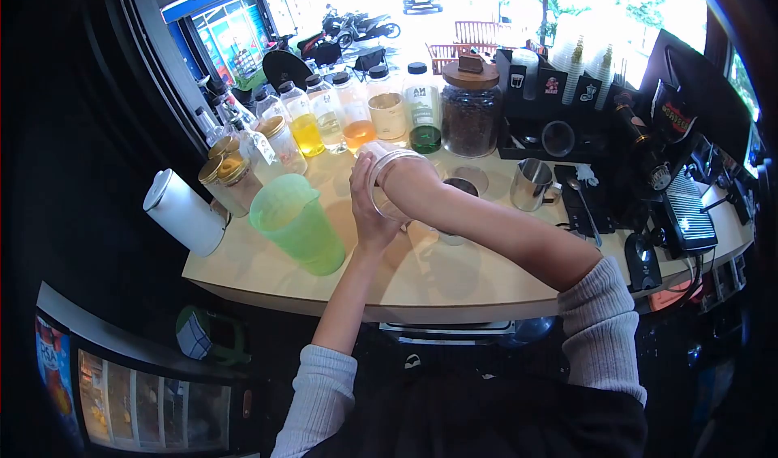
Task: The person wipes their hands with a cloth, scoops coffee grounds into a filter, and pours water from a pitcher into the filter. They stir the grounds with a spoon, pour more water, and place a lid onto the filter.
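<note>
My left hand [371, 207] is wrapped round the side of a clear, wide-mouthed jar [387, 200], which is tilted above the counter. My right hand [405, 181] reaches into the mouth of this jar, and its fingers are hidden inside, so what they hold cannot be made out. To the left of the jar stands a green translucent pitcher [298, 225]. Behind my right forearm, a round metal-rimmed container [460, 186] is partly covered. Bottles with yellow [308, 134], orange [357, 132] and green [424, 134] liquid stand just beyond my hands.
A white kettle [185, 213] and gold-lidded jars [231, 170] are at left. A large dark-filled jar [470, 118], a steel milk jug [531, 186], a spoon [585, 211], stacked cups [571, 61] and a coffee machine [685, 207] are at right. The counter's front edge [438, 312] lies near my body.
</note>
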Demonstrator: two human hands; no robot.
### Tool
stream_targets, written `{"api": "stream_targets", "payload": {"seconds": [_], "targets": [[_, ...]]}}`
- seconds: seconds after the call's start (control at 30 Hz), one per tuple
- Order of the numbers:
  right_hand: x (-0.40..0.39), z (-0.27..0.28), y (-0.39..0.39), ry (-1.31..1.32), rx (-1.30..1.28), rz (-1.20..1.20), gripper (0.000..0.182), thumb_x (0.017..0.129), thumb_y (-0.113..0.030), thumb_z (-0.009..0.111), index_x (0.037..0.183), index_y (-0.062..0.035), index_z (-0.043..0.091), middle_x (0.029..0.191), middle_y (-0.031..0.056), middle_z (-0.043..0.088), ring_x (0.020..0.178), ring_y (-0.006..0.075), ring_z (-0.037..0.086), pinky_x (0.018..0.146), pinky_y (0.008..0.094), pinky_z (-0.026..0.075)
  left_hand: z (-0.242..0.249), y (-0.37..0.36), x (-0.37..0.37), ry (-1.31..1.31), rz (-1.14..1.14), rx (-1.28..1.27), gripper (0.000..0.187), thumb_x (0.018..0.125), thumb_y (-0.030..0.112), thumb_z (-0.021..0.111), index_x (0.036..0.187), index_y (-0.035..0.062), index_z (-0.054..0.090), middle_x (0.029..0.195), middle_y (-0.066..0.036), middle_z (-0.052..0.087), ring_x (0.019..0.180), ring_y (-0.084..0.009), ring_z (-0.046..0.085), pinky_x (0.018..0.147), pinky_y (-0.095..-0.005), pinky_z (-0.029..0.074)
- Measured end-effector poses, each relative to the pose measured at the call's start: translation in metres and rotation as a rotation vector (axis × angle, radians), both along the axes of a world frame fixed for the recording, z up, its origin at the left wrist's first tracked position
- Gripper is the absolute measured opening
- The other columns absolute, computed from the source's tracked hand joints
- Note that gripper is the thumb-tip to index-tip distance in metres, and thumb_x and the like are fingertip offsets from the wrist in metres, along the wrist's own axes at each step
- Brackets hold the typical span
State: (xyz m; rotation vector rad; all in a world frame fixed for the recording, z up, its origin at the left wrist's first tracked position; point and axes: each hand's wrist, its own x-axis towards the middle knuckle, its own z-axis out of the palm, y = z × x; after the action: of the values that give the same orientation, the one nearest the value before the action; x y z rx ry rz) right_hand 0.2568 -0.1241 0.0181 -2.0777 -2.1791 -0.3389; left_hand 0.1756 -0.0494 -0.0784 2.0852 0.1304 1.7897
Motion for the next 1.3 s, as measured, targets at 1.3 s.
{"api": "stream_targets", "payload": {"seconds": [1.3], "targets": [[0.079,0.012,-0.033,1.398,-0.054,0.042,0.019,0.083,0.003,0.054,0.095,0.0083,0.068,0.068,0.0028,0.059,0.056,0.0057,0.051,0.051,0.0203,0.043,-0.002,0.011,-0.017,0.182,0.148,-0.32,0.104,0.058,0.014,0.088,0.141,0.0048,0.024,0.138,-0.017,0.038,0.127,-0.0327,0.042,0.105,-0.0406,0.038]]}}
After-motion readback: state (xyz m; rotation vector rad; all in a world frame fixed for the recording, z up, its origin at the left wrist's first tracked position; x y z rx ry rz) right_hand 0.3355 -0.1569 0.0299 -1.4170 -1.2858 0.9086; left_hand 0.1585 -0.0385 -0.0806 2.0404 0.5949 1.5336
